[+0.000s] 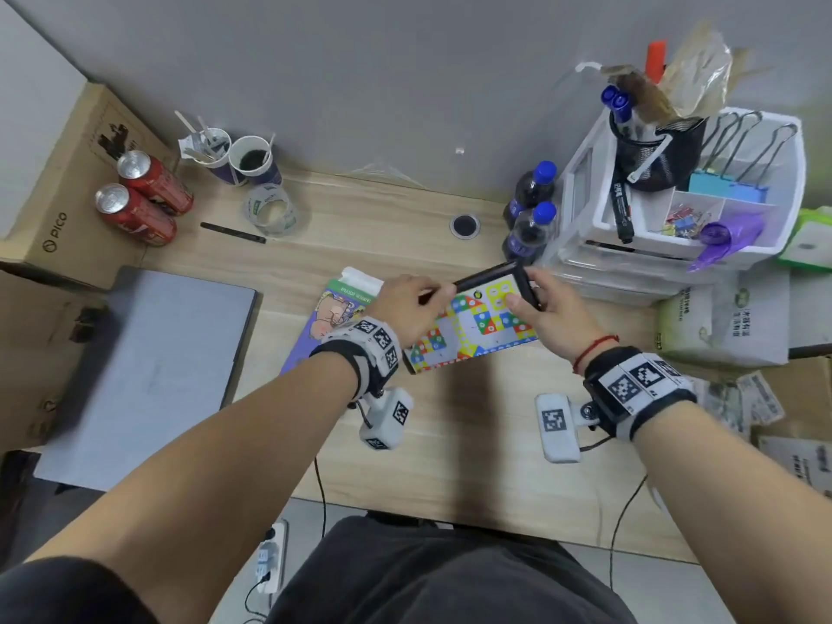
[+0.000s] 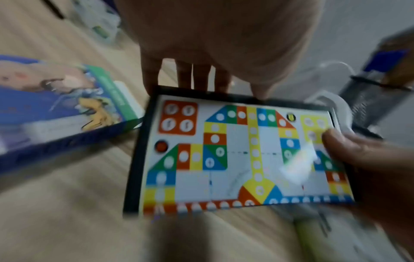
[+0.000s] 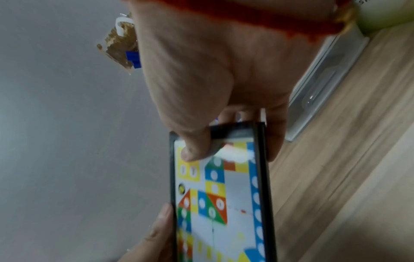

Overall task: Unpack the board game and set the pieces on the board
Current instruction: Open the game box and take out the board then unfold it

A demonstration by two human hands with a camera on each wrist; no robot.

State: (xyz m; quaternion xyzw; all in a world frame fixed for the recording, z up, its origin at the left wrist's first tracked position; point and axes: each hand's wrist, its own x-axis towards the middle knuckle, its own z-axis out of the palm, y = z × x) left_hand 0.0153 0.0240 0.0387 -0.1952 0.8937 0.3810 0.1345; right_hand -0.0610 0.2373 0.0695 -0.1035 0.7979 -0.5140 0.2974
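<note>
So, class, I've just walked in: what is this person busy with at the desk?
A person holds a colourful game board in a black frame above the wooden desk, tilted, with both hands. The left hand grips its far edge; the right hand pinches the yellow corner, thumb on the printed face. The game box lies on the desk, to the left of the board. No playing pieces are visible on the board yet.
</note>
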